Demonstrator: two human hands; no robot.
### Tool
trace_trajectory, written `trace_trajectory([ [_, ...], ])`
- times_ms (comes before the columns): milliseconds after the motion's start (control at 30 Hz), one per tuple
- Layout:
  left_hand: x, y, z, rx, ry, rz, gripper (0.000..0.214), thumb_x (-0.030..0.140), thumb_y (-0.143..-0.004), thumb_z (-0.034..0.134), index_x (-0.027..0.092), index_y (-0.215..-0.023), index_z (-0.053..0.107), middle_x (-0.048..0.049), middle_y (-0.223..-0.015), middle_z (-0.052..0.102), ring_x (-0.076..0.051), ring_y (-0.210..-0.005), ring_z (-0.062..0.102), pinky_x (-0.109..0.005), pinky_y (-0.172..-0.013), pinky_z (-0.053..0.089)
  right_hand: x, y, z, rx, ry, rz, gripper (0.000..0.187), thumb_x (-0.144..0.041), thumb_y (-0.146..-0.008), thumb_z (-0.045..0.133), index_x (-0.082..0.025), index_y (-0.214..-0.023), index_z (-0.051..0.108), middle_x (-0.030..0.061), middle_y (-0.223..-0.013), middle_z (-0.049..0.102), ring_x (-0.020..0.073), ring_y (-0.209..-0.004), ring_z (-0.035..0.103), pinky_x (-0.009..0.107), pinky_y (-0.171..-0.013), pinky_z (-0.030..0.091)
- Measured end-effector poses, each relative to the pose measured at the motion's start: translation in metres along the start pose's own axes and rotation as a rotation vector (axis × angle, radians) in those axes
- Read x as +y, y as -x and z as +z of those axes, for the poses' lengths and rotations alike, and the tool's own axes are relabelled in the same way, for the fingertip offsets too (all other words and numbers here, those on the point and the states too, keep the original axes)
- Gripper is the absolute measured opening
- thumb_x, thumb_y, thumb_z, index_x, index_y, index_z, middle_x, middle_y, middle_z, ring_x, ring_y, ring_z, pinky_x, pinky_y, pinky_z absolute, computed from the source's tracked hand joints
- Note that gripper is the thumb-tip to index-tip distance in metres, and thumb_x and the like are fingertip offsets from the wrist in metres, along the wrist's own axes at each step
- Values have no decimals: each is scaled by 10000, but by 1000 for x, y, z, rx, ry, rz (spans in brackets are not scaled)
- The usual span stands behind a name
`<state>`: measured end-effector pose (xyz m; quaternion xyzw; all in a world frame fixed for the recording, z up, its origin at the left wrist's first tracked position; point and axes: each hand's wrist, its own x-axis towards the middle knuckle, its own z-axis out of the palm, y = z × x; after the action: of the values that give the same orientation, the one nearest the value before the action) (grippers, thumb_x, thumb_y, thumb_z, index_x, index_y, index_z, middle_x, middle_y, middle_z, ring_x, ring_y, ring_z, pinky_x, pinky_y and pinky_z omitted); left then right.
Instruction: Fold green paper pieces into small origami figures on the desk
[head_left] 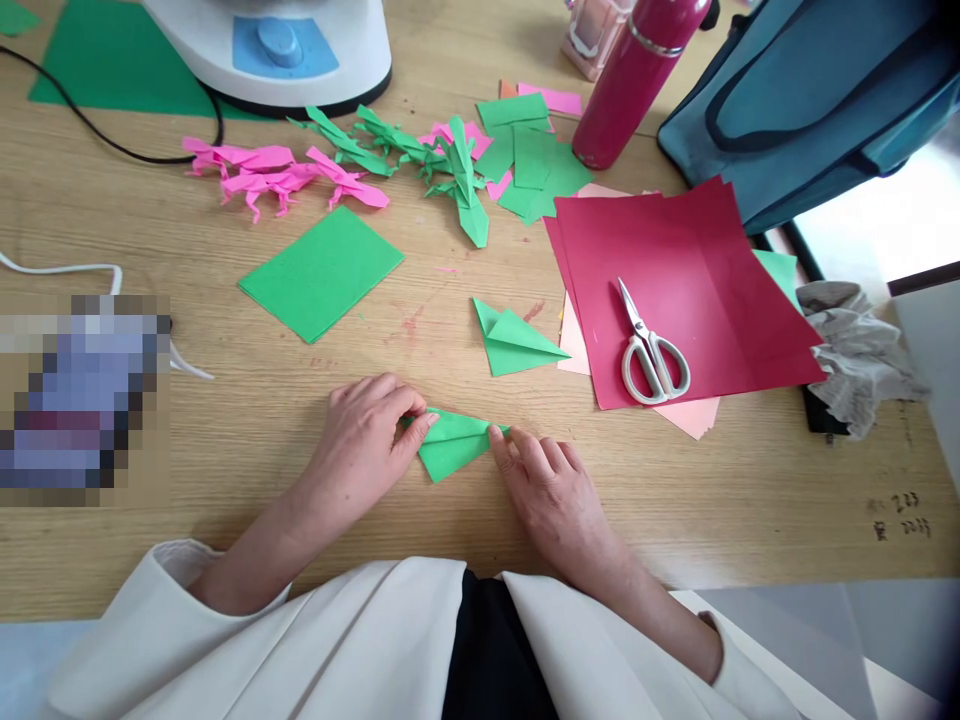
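A folded green paper triangle [452, 445] lies on the wooden table [225, 420] just in front of me. My left hand [367, 435] pinches its left corner with thumb and fingers pressed together. My right hand [551, 490] presses its fingertips on the right corner. A second folded green piece [514, 340] lies a little farther back, and a flat green square sheet [321, 272] lies to the left of it.
White scissors [651, 350] rest on a stack of red paper [675, 270] at right. Pink [277, 178] and green [420, 160] folded figures and green scraps [532, 160] lie at the back, near a magenta bottle [634, 80], a white lamp base [281, 50] and a blue bag [810, 100].
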<state>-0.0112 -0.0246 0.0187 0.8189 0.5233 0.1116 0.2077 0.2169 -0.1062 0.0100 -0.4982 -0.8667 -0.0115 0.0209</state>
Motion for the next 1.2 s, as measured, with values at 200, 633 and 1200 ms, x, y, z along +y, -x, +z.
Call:
trace_trajectory([
  [200,1,3,4,27,-14,-30,144,223,-934,552,198,-794,569,-44,-888,621,-223,-864,590,-382,-783,408,0,0,-1,4,10,-3,515,-9,-890,419,-78,-1389,524,165,-1176,633,223,-792,515,383,-694,450],
  [633,2,3,8,57,-11,-55,181,222,-914,584,189,-737,568,-63,-950,616,-220,-873,616,-403,-807,434,1,0,2,28,3,-2,523,-6,-891,422,-103,-1396,519,150,-1171,632,230,-829,525,389,-703,438],
  [1200,5,0,11,43,-136,-70,151,189,-891,569,196,-741,554,-68,-909,612,-237,-861,612,-398,-765,423,1,0,0,32,-10,-5,541,13,-864,405,-34,-1394,502,169,-1148,636,240,-813,507,394,-694,442],
])
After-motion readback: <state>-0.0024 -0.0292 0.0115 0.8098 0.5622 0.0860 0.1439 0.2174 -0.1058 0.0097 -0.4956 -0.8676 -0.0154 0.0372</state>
